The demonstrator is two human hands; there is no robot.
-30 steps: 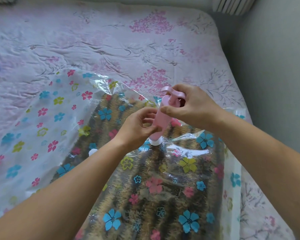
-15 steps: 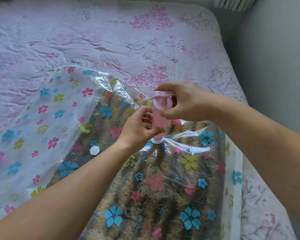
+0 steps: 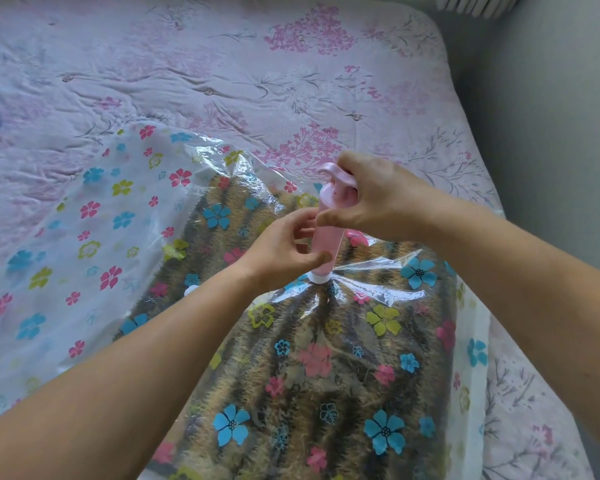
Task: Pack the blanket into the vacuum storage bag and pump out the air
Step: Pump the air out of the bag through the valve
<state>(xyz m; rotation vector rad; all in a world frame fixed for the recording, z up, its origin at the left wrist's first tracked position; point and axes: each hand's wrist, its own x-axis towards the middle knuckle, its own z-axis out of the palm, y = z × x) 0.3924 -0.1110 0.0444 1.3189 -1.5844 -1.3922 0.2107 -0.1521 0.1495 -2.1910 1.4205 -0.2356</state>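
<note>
Risen, pump handle (image 3: 333,174) gripped by right hand (image 3: 381,199); left hand (image 3: 278,252) holds barrel (image 3: 331,239) atop bag (image 3: 70,244).

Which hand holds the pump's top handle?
The right hand: its fingers curl round the handle at the top of the pump. The left hand grips the tube lower down, near the bag.

My right grip (image 3: 378,199) covers most of the pump (image 3: 328,242) handle; my left grip (image 3: 281,254) hides part of its barrel. My left forearm (image 3: 153,358) half-covers a white cap (image 3: 190,290). The bag (image 3: 84,244) and blanket (image 3: 326,393) run off the bottom edge.
</note>
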